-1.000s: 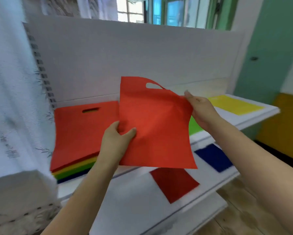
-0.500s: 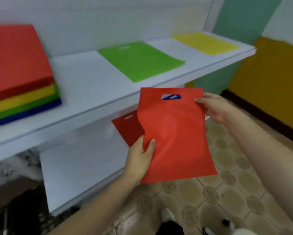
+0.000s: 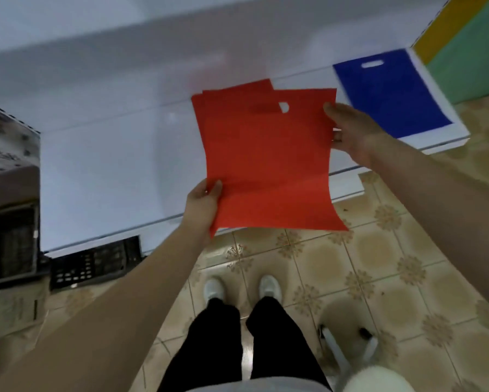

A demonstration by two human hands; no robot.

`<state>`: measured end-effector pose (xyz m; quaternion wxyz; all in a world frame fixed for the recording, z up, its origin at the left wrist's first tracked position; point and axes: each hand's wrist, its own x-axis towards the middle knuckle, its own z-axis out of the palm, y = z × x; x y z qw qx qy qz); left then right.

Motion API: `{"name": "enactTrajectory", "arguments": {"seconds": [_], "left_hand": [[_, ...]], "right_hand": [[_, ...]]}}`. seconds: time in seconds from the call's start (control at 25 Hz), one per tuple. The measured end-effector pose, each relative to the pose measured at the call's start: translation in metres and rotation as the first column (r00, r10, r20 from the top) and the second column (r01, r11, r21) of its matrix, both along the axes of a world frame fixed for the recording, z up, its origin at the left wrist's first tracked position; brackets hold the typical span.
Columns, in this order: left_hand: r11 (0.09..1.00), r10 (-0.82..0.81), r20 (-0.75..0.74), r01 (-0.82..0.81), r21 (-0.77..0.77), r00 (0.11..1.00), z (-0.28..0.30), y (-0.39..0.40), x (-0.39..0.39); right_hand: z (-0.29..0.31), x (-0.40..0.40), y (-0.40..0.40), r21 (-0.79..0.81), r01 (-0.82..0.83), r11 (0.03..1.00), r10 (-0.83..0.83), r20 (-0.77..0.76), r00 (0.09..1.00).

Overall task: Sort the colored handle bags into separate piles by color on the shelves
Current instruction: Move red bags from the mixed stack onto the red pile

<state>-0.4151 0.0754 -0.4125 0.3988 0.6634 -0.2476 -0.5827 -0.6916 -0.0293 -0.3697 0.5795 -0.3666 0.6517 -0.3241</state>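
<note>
I hold a red handle bag [image 3: 268,165] flat over the lower white shelf [image 3: 102,176]. My left hand [image 3: 202,205] pinches its near left corner, thumb on top. My right hand [image 3: 350,134] grips its right edge near the handle cutout. Under it lies another red bag [image 3: 237,87] on the shelf, showing only along the far and left edges. A blue handle bag [image 3: 390,91] lies flat on the same shelf to the right.
The upper shelf's front edge [image 3: 124,38] runs across the top of the view. A black crate [image 3: 96,261] and dark boxes [image 3: 8,241] sit on the floor at left. My feet [image 3: 241,288] stand on patterned tiles; a white stool [image 3: 347,349] is at lower right.
The view has tipped down from the upper shelf to the lower one. Both hands have carried the red bag down and over the red bag lying on the lower shelf.
</note>
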Motion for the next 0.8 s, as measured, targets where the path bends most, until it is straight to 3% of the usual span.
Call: {"name": "enactTrajectory", "arguments": {"seconds": [0.08, 0.16, 0.32, 0.4, 0.52, 0.68, 0.8], "left_hand": [[0.997, 0.071, -0.073, -0.072, -0.012, 0.995, -0.023, -0.035, -0.003], [0.996, 0.088, -0.053, -0.088, -0.003, 0.995, -0.045, -0.071, 0.003], [0.983, 0.139, 0.037, -0.143, 0.117, 0.99, -0.073, -0.127, 0.009], [0.973, 0.154, 0.07, -0.163, 0.163, 0.986, -0.083, -0.138, 0.008], [0.988, 0.06, 0.187, -0.086, 0.132, 0.98, -0.095, -0.146, 0.008], [0.998, -0.043, 0.407, 0.018, 0.066, 0.913, -0.093, -0.151, 0.014], [0.989, -0.142, 0.51, 0.138, 0.045, 0.849, -0.094, -0.151, 0.022]], "right_hand": [[-0.028, 0.003, -0.011, 0.103, -0.115, 0.988, 0.116, -0.006, 0.993], [-0.062, 0.011, -0.011, 0.217, -0.156, 0.963, 0.165, -0.022, 0.986], [-0.104, 0.024, -0.003, 0.298, 0.082, 0.951, -0.099, 0.044, 0.994], [-0.112, 0.028, -0.002, 0.29, 0.128, 0.949, -0.157, 0.081, 0.984], [-0.119, 0.038, -0.008, 0.195, 0.153, 0.969, -0.158, 0.012, 0.987], [-0.125, 0.046, -0.013, 0.159, 0.306, 0.939, -0.315, 0.035, 0.948], [-0.137, 0.05, -0.011, 0.126, 0.331, 0.935, -0.332, -0.017, 0.943]]}}
